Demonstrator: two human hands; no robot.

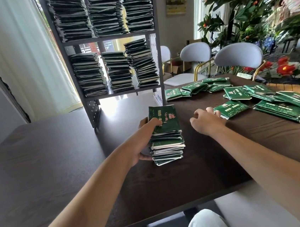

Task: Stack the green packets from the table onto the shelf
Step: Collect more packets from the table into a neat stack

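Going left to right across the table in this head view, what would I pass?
Left hand gripping the stack of green packets → right hand, fingers loosely curled, reaching for a single green packet → the loose spread of packets at the table's right end.

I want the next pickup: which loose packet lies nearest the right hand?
The single packet right beside the right hand, lying alone; the others lie farther back and right.

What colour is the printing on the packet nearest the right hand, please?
White printing on a green packet, clearest in the head view.
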